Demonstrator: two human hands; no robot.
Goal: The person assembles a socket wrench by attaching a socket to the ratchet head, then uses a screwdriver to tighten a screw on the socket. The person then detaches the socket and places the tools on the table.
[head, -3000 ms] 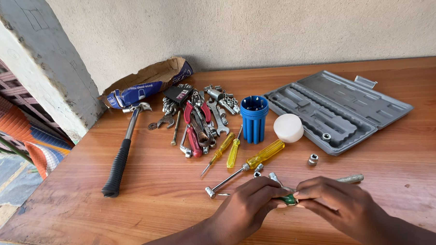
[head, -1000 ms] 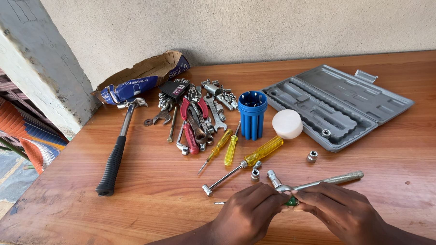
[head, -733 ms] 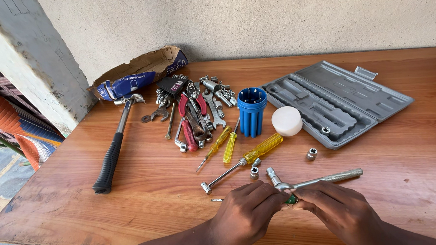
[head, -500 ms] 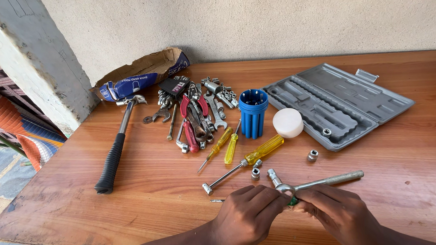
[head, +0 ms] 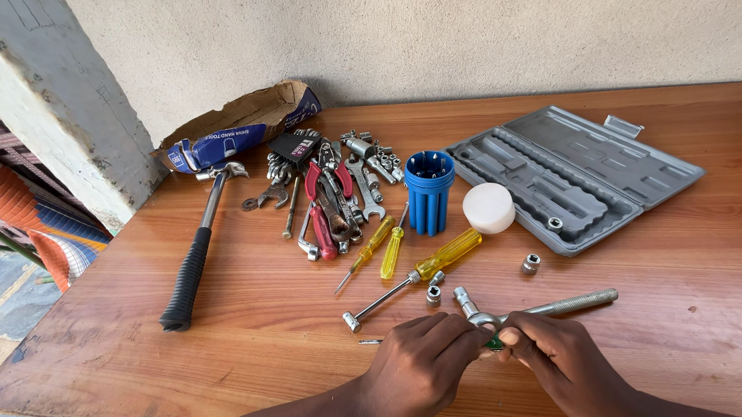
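Observation:
My left hand (head: 422, 367) and my right hand (head: 561, 362) meet at the near edge of a wooden table (head: 253, 352). Between their fingertips they pinch a small green-handled tool (head: 494, 341), mostly hidden by the fingers. A thin metal bit (head: 371, 342) sticks out to the left of my left hand. Just beyond the fingers lies a metal ratchet handle (head: 547, 307) with a socket end (head: 463, 299) pointing up-left. Whether my right fingers touch the ratchet I cannot tell.
Further out lie a yellow-handled screwdriver (head: 427, 270), two small yellow screwdrivers (head: 389, 253), loose sockets (head: 530, 264), a blue bit holder (head: 430, 192), a white round lid (head: 488, 208), an open grey tool case (head: 575, 177), a pile of pliers and wrenches (head: 329, 198), a hammer (head: 193, 254) and a torn cardboard box (head: 237, 127).
The hands stay together at the near edge, working the small green tool. The view has shifted slightly; the ratchet handle lies in about the same place.

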